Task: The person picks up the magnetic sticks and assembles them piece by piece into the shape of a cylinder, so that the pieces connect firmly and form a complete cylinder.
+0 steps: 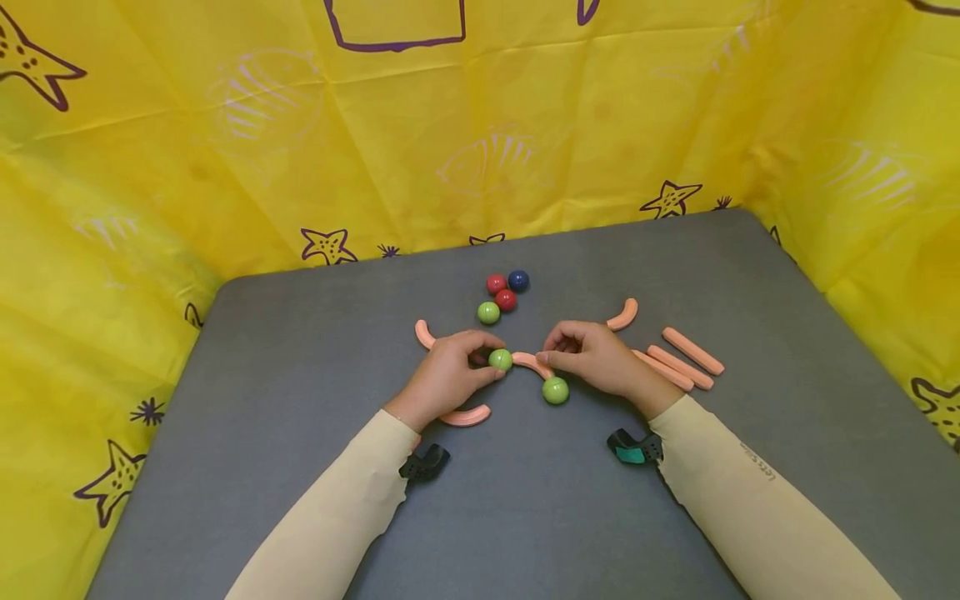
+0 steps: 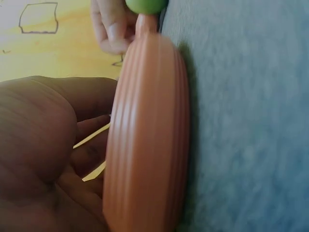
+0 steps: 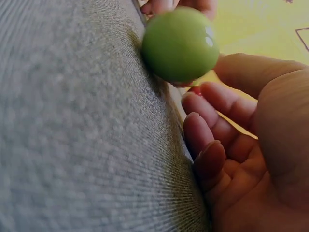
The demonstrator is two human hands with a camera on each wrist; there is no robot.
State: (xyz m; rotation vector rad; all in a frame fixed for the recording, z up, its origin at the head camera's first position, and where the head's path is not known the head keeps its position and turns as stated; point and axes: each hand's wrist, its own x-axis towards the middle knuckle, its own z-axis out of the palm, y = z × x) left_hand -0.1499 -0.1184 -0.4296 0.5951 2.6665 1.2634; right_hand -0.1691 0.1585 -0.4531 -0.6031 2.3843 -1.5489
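Note:
My left hand pinches a glossy green ball between thumb and fingers. Against that ball lies one end of a short curved orange rod; a second green ball sits at its other end. Thumb and forefinger of my right hand pinch the rod near its middle. In the right wrist view, the second ball is close up on the grey surface, with my right hand beside it. A ridged orange rod fills the middle of the left wrist view, next to my left palm.
Beyond the hands, two red balls, a blue ball and a green ball cluster on the grey table. Curved rods lie around the left hand, another behind the right. Straight rods lie at right.

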